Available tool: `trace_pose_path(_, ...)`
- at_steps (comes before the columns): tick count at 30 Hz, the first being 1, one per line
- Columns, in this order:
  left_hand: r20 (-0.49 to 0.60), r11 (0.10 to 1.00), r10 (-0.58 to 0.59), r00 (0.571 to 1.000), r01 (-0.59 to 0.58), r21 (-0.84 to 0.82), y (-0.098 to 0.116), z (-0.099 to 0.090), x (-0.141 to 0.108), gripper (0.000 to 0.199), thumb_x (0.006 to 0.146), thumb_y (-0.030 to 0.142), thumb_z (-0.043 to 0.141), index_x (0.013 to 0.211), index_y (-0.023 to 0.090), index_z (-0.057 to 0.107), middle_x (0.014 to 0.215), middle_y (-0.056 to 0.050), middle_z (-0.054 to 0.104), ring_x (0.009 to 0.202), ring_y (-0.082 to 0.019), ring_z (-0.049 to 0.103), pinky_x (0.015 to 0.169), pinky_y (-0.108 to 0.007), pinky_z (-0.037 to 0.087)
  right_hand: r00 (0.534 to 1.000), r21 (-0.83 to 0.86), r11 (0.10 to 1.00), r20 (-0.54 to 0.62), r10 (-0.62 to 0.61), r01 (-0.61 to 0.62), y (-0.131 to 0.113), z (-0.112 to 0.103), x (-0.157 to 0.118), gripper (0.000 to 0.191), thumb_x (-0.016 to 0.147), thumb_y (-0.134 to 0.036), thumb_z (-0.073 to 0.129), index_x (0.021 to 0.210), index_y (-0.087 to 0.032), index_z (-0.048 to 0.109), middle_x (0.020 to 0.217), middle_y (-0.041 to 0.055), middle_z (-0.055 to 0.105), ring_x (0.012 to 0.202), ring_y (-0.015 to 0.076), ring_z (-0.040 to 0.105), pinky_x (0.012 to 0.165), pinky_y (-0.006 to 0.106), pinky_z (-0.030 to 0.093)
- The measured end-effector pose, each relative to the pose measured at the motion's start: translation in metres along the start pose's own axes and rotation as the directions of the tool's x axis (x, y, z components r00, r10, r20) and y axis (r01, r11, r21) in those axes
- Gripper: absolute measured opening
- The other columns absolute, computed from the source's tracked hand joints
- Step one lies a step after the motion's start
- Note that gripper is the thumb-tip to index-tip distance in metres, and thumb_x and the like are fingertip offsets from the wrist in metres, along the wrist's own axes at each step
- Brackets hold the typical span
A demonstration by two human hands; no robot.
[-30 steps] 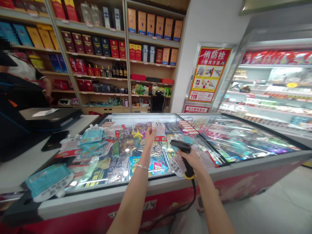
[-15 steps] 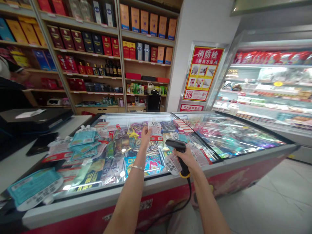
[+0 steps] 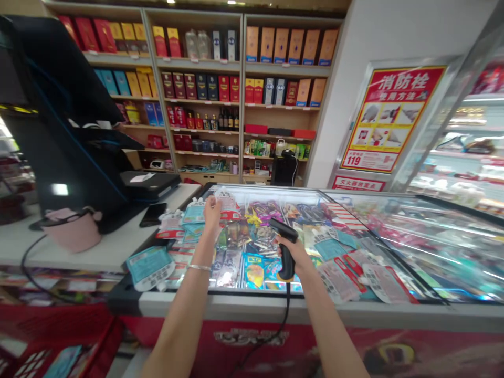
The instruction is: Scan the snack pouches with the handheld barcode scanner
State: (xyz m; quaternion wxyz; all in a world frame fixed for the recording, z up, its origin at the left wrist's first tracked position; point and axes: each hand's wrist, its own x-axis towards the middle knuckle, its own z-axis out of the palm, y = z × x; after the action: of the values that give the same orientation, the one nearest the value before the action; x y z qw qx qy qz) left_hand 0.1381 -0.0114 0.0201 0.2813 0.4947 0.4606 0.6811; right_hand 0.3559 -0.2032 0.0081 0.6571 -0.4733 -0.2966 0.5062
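- At the far left, a red basket [image 3: 59, 341] sits low beside the counter, and a pink container [image 3: 73, 231] stands on the counter [image 3: 122, 228] near the black screen unit [image 3: 66, 131].
- A dark flat device [image 3: 153, 214] lies on the counter close to the chest freezer [image 3: 252, 304].
- One blue pouch [image 3: 150, 266] lies on the freezer's front left corner, and a blue pouch pile [image 3: 193, 215] rests behind it on the glass, by some red-edged pouches [image 3: 170, 224].
- I see the left hand [image 3: 212, 211] over the right side of that pile, fingers curled in narrow, holding the left edge of a red-and-white pouch [image 3: 228, 206]; that pouch extends to the right of the fingertips. How firmly they pinch, I can't tell.
- Coloured packets [image 3: 254, 270] show through the glass between the two arms.
- The right hand [image 3: 294, 251] has its fingers wrapped around the grip of a black handheld scanner [image 3: 286, 258]. The scanner's head juts above the fingers, tilted up to the left, and its cable [image 3: 286, 310] hangs down over the freezer's front.
- Right of that hand, more blue pouches [image 3: 333, 245] and red-striped pouches [image 3: 342, 275] lie spread and overlapping on the glass.
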Motion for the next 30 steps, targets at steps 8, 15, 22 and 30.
trace_pose_path(8,-0.182,0.747,0.184,0.966,-0.017,0.665,-0.009,-0.094,0.037,0.044,0.078,0.021,0.053,0.121,0.01,0.049,0.126,-0.02,0.052,0.11,-0.028,0.055,0.095,-0.042,0.042,0.951,0.153,0.951,0.195,0.239,-0.27,0.048,0.09,0.037,0.006,0.068,-0.013,0.068,0.072,-0.011,0.064,0.069,0.0075,0.07,0.043,0.007,0.053,0.043,0.016,0.047)
trace_pose_path(15,0.136,0.421,0.221,0.966,-0.22,0.88,-0.04,-0.1,0.006,0.039,0.089,0.036,0.043,0.12,0.02,0.06,0.134,-0.011,0.053,0.13,-0.034,0.04,0.106,-0.052,0.03,0.906,0.082,0.924,0.244,0.345,-0.374,0.075,0.107,0.052,0.007,0.07,-0.011,0.066,0.066,-0.012,0.061,0.06,0.0044,0.065,0.041,0.0062,0.052,0.042,0.014,0.045)
trace_pose_path(22,0.156,0.433,0.186,0.97,-0.223,0.873,-0.038,-0.105,0.009,0.042,0.091,0.036,0.04,0.121,0.015,0.061,0.132,-0.016,0.055,0.122,-0.034,0.047,0.102,-0.047,0.035,0.902,0.073,0.922,0.25,0.352,-0.38,0.078,0.103,0.055,0.005,0.07,-0.012,0.067,0.07,-0.012,0.062,0.064,0.0052,0.066,0.042,0.0064,0.052,0.04,0.014,0.045)
trace_pose_path(30,0.175,0.327,0.111,0.978,-0.202,0.923,-0.013,-0.102,0.009,0.039,0.089,0.026,0.036,0.115,0.013,0.062,0.114,-0.017,0.063,0.107,-0.033,0.055,0.087,-0.045,0.042,0.931,0.144,0.943,0.262,0.256,-0.3,0.071,0.102,0.048,0.008,0.068,-0.013,0.068,0.067,-0.014,0.06,0.063,0.0042,0.067,0.043,0.0064,0.052,0.042,0.015,0.045)
